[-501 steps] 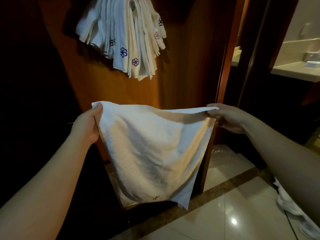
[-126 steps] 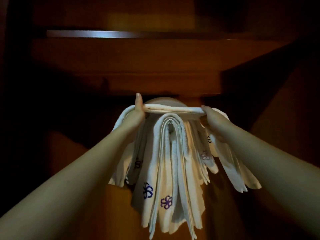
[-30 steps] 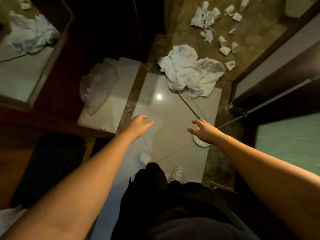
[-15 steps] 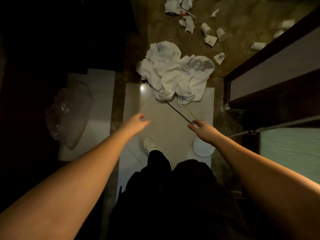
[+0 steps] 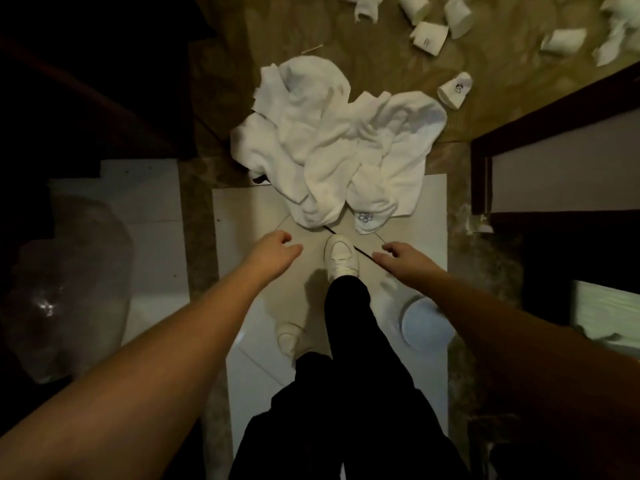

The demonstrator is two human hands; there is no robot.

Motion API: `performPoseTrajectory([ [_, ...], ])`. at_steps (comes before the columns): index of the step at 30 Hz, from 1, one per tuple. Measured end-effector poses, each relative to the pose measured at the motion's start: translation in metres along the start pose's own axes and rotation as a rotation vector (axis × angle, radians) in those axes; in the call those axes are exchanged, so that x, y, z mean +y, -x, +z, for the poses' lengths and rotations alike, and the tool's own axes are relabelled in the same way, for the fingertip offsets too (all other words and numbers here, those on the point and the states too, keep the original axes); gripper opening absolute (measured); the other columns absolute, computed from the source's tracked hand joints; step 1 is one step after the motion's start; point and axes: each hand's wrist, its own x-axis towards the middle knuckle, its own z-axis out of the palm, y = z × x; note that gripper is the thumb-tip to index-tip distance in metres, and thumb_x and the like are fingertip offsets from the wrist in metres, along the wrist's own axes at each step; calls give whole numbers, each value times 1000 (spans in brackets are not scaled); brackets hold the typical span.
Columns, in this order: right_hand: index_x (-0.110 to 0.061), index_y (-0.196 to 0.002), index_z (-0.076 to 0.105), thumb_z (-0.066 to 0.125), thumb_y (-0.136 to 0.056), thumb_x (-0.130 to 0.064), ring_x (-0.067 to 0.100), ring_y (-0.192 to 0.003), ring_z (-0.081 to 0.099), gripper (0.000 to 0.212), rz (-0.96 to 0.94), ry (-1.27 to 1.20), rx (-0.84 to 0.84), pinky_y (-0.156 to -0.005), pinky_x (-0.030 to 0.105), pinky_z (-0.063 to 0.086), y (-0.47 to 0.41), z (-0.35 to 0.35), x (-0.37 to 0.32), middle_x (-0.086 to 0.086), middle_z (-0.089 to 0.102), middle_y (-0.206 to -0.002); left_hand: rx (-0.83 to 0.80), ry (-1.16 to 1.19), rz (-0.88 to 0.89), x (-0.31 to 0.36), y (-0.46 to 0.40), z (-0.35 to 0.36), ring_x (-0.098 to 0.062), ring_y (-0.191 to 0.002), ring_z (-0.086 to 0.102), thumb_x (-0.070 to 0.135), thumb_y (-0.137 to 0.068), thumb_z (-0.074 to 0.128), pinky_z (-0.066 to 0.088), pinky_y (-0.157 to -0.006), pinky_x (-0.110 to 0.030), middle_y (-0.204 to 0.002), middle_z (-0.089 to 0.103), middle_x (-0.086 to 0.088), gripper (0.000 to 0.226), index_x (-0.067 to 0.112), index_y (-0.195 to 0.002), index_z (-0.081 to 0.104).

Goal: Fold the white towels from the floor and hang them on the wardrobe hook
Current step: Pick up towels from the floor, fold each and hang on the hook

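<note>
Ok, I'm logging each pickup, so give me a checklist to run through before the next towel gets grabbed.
1. Left hand free: ok, holds nothing.
2. Right hand free: ok, holds nothing.
3. Towels in view on the floor: ok, heaped ahead of the shoe.
4. Hands over the heap: not ok, both short of it.
5. Single towel separable: cannot tell, they lie tangled.
6. Cups off the heap: ok, they lie beyond it.
</note>
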Motion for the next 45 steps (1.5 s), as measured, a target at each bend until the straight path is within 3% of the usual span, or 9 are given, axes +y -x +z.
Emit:
performPoseTrajectory([
  [8, -10, -146, 51, 48, -103, -48, 32, -140, 42, 57, 102, -28, -92, -114, 38, 31, -168, 5, -1, 15, 46, -153, -63, -16, -21, 12, -161, 41, -25, -90, 57, 35, -96, 57, 38, -66, -30, -96, 62, -6, 23, 12, -100, 60],
  [16, -19, -137, 51, 59, -98, -39, 16, -110, 52, 43, 291, -750, -97, -77, 31, 46, -288, 49, -16, 1, 55, -132, -28, 121, 15, -6, -283, 82, -25, -122, 57, 36, -88, 72, 37, -85, -26, -140, 57, -5, 64, 16, -143, 46],
  [20, -30, -124, 45, 53, -99, -43, 15, -109, 61, 29, 267, -982, -221, -75, 33, 38, -309, 59, -28, -5, 66, -111, -26, 13, 20, -5, -293, 88, -25, -102, 65, 25, -94, 63, 44, -76, -29, -98, 69, 1, 5, 26, -98, 66],
  [23, -24, -128, 47, 48, -101, -48, 12, -97, 63, 36, 252, -968, -264, -73, 33, 36, -302, 60, -40, 0, 68, -112, -68, 178, 1, -4, -280, 82, -22, -95, 67, 17, -96, 58, 51, -77, -31, -86, 72, 4, 22, 28, -78, 66],
  [28, -15, -146, 47, 48, -100, -54, 20, -123, 48, 60, 283, -753, -231, -93, 35, 34, -276, 55, -48, 4, 52, -141, -18, 287, -66, -4, -252, 64, -23, -95, 59, 19, -95, 62, 44, -77, -31, -103, 66, -8, 5, 16, -97, 66],
  [32, -22, -150, 43, 51, -97, -59, 23, -135, 44, 65, 319, -833, -93, -84, 33, 41, -293, 56, -48, 2, 44, -153, -60, 295, -118, -2, -265, 65, -29, -122, 53, 32, -94, 67, 45, -100, -39, -137, 55, -10, 48, 13, -137, 52],
  [36, -22, -153, 38, 44, -98, -63, 20, -126, 51, 69, 319, -954, -113, -100, 37, 42, -329, 64, -36, 2, 47, -153, -100, 139, -119, -4, -293, 93, -33, -120, 55, 46, -96, 61, 43, -106, -48, -129, 61, -12, 47, 15, -130, 59],
  [40, -21, -110, 63, 44, -97, -65, 12, -83, 55, 49, 272, -941, -212, -69, 34, 34, -340, 65, -28, -6, 70, -81, 42, -51, -89, -16, -301, 112, -34, -116, 53, 38, -101, 49, 41, -102, -41, -118, 65, -14, 30, 18, -113, 66],
  [45, -14, -138, 56, 68, -90, -51, 24, -120, 59, 61, 173, -900, -154, -111, 46, 44, -313, 53, -31, 11, 59, -141, 37, 253, 14, -30, -260, 94, -34, -103, 61, 30, -101, 52, 48, -89, -40, -110, 68, -16, 27, 11, -109, 68],
])
